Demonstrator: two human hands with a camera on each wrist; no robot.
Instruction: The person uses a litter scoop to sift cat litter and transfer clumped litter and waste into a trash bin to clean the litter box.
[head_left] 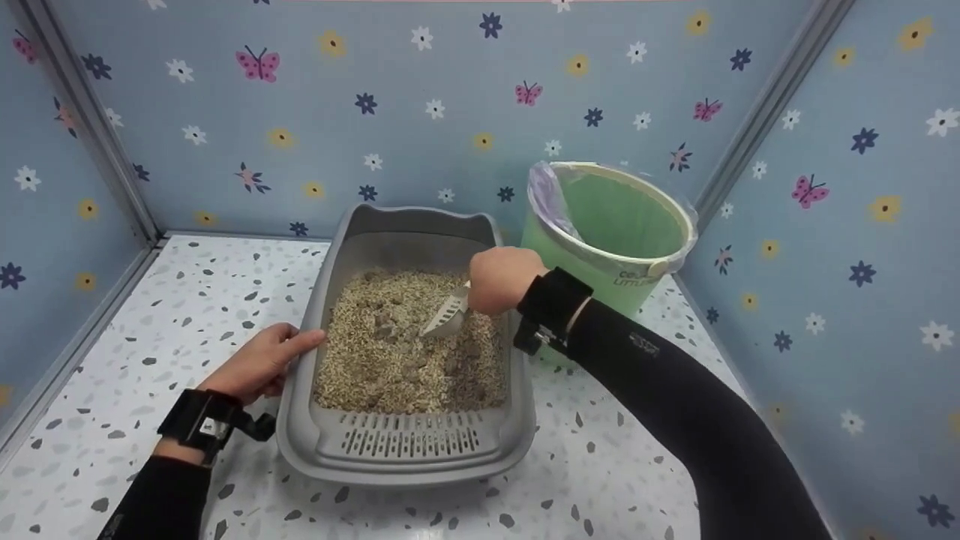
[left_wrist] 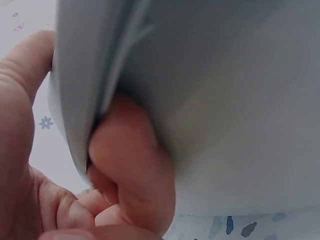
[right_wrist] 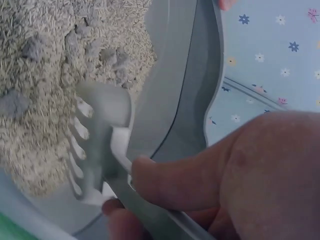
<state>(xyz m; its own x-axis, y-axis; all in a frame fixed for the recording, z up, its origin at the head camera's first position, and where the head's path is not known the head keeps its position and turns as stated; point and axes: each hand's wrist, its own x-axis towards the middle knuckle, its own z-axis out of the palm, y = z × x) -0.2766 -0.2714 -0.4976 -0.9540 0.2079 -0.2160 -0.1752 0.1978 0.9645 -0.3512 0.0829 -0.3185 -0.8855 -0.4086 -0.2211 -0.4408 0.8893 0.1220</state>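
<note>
A pale slotted litter scoop (head_left: pixel 448 315) is inside the litter box, tilted low over the right-centre of the pellet litter (head_left: pixel 420 379); whether its tip touches the pellets is hard to tell. The right hand (head_left: pixel 504 279) is closed round the scoop's handle, and the right wrist view shows the thumb lying along the top of it. Greyish clumps (head_left: pixel 390 326) sit among the tan pellets, just left of the scoop's tip.

All this lies in a grey litter box (head_left: pixel 405 475) with a raised back and a slotted ledge (head_left: pixel 409 435) at the near end. The left hand (head_left: pixel 259 360) grips the box's left rim, thumb over the top and the fingers curled in underneath, as the left wrist view shows.

Beyond the right hand, near the box's back right side, stands a green bin (head_left: pixel 615 295) with a pale rim and a translucent bag (head_left: pixel 550 196) folded over its edge. Box and bin stand on a white terrazzo-patterned surface (head_left: pixel 217 300). Around it rise light blue wall panels (head_left: pixel 420 75) printed with flowers and butterflies, joined by grey corner strips (head_left: pixel 776 97).
</note>
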